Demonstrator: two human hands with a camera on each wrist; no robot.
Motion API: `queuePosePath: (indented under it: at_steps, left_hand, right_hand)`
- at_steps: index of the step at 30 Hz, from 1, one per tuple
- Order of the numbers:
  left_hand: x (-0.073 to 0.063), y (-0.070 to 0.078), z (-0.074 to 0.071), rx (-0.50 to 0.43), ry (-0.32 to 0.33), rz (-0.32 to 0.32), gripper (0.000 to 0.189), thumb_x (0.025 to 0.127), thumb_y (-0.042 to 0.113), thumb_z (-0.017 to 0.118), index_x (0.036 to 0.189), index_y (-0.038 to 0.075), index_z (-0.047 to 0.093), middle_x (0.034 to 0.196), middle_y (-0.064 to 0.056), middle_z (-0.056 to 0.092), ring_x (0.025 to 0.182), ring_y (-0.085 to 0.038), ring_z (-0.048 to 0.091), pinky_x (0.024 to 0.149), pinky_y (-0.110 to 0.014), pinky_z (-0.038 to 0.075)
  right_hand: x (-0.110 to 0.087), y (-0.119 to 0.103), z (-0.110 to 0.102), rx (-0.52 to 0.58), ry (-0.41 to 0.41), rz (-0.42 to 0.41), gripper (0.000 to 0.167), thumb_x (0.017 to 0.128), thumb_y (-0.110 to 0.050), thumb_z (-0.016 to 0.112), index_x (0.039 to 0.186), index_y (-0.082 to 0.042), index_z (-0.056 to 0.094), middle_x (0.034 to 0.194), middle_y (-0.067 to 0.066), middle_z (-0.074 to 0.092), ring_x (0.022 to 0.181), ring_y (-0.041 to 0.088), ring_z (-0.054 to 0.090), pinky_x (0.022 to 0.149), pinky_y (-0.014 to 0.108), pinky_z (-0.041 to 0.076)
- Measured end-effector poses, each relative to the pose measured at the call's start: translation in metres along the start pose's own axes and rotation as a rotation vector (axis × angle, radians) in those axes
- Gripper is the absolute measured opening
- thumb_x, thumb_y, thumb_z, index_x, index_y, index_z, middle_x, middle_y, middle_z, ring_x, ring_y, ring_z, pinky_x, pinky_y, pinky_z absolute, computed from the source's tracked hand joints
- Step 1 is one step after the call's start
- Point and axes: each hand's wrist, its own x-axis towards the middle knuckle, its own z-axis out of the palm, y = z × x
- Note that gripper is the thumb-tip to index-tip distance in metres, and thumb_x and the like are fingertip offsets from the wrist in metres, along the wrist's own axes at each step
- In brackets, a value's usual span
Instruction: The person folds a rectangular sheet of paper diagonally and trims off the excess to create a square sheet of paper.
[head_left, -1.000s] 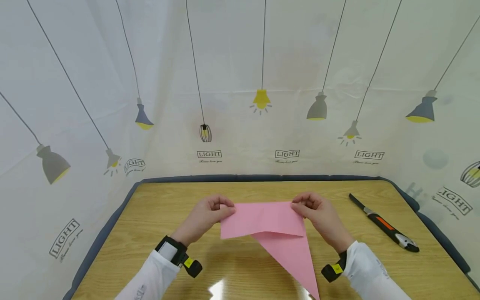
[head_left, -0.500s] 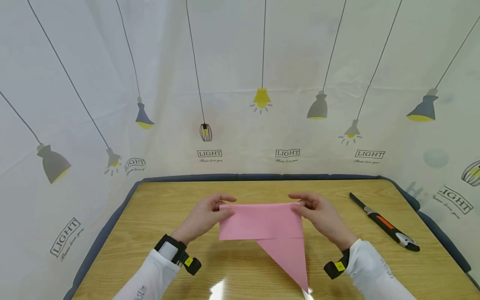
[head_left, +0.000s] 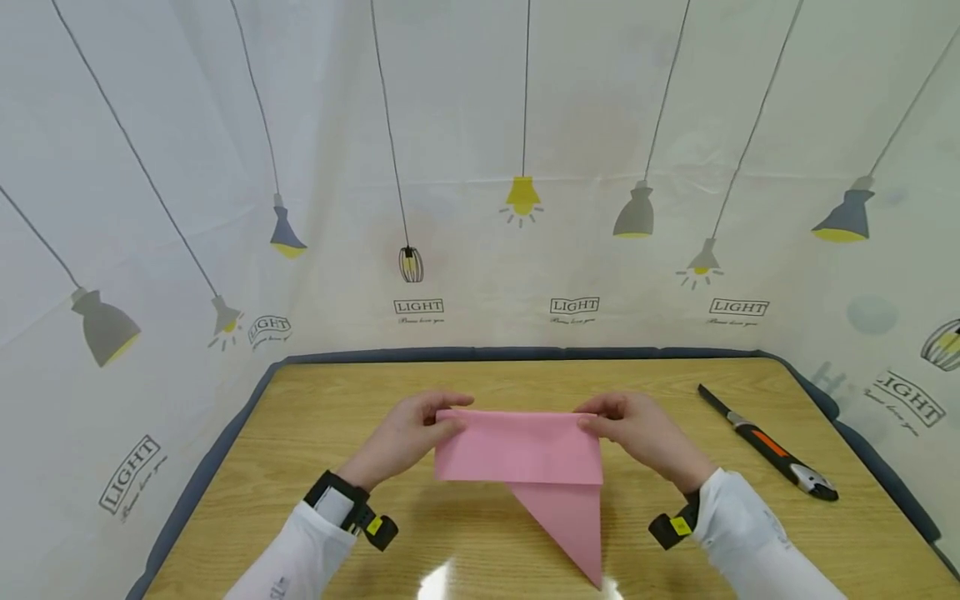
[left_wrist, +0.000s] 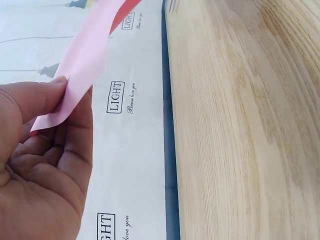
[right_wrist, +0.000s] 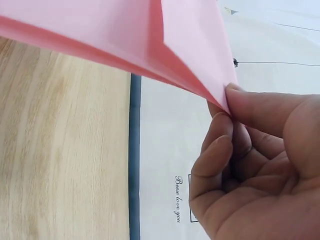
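Note:
A folded sheet of pink paper [head_left: 517, 448] is held up above the table between both hands. Its upper part is a wide band, and a pointed triangular flap hangs down at the right. My left hand [head_left: 411, 433] pinches the top left corner between thumb and fingers; in the left wrist view the thumb [left_wrist: 45, 97] presses on the paper's face. At the top right corner my right hand [head_left: 643, 432] pinches the paper too. The right wrist view shows the layers of paper [right_wrist: 195, 55] meeting at the right thumb and fingertips.
A folding saw or knife with a black and orange handle [head_left: 776, 454] lies on the wooden table [head_left: 300, 500] to the right. Dark blue edging [head_left: 517, 354] runs round the table. Behind it hangs a white curtain [head_left: 465, 150] printed with lamps.
The band's lower edge, which gaped a second ago, now lies flat across the paper. The hanging point has shifted left and up. Both index fingers have straightened somewhat along the top edge.

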Motion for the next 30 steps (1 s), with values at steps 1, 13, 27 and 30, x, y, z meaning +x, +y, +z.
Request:
queuePosePath:
  at_steps: [1,13,27,30]
  left_hand:
    - [0.0,0.0,0.0,0.004,-0.004,-0.007,0.036,0.1,0.022,0.068,0.136,0.018,0.067,0.104,-0.002,0.07,0.089,-0.02,0.064,0.076,-0.04,0.057]
    - [-0.001,0.006,-0.007,-0.013,-0.016,-0.115,0.028,0.098,0.031,0.071,0.119,0.013,0.076,0.1,-0.002,0.072,0.086,-0.019,0.064,0.077,-0.035,0.053]
    - [-0.004,0.007,-0.016,-0.042,-0.06,-0.204,0.026,0.095,0.039,0.074,0.108,0.017,0.08,0.098,-0.001,0.074,0.09,-0.021,0.067,0.084,-0.041,0.054]
    - [-0.005,0.005,-0.016,0.056,-0.064,-0.15,0.022,0.096,0.04,0.072,0.104,0.021,0.078,0.098,0.002,0.072,0.091,-0.02,0.063,0.081,-0.038,0.051]
  right_hand:
    - [0.0,-0.002,0.0,-0.002,-0.006,0.011,0.035,0.098,-0.039,0.069,0.121,-0.013,0.074,0.108,0.001,0.072,0.099,0.019,0.064,0.087,0.042,0.052]
    - [-0.01,-0.011,-0.002,0.016,0.041,-0.042,0.023,0.098,-0.036,0.071,0.107,-0.015,0.075,0.1,0.001,0.072,0.095,0.023,0.062,0.082,0.039,0.049]
    - [-0.013,-0.01,0.0,0.006,0.102,-0.057,0.023,0.094,-0.042,0.075,0.106,-0.024,0.081,0.102,-0.003,0.074,0.094,0.021,0.066,0.079,0.039,0.052]
    - [-0.013,-0.011,0.004,0.011,0.116,-0.096,0.022,0.096,-0.038,0.072,0.108,-0.02,0.078,0.099,-0.002,0.074,0.09,0.022,0.066,0.078,0.038,0.055]
